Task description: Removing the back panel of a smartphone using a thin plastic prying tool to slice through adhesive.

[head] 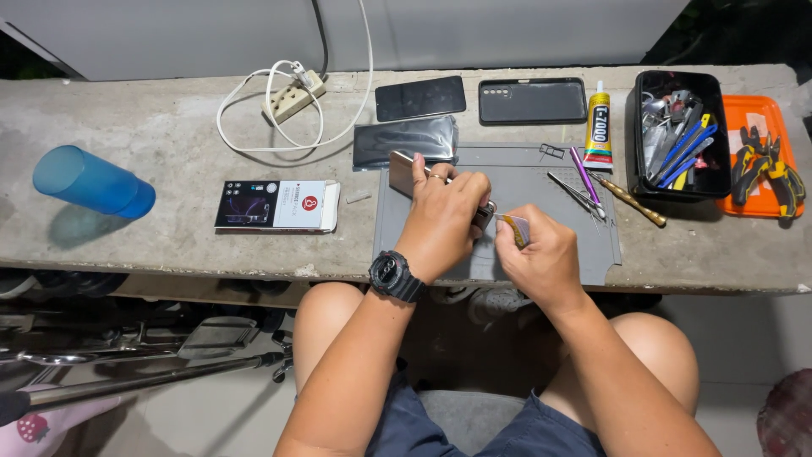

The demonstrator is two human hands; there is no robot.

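Note:
My left hand (pixel 442 218), with a black watch on the wrist, grips a smartphone (pixel 403 173) lying face down on a grey work mat (pixel 541 199). My right hand (pixel 541 258) pinches a thin plastic card (pixel 515 228) against the phone's right edge. Both hands sit over the mat's front half, close together.
On the concrete bench lie a black phone (pixel 420 98), a dark phone case (pixel 532 101), a glossy film sheet (pixel 406 140), a glue tube (pixel 599 127), tweezers (pixel 577 195), a screwdriver (pixel 630 201), a black tool bin (pixel 677 135), an orange tray with pliers (pixel 765 161), a box (pixel 275 205), a blue cup (pixel 93 182) and a power strip (pixel 292 97).

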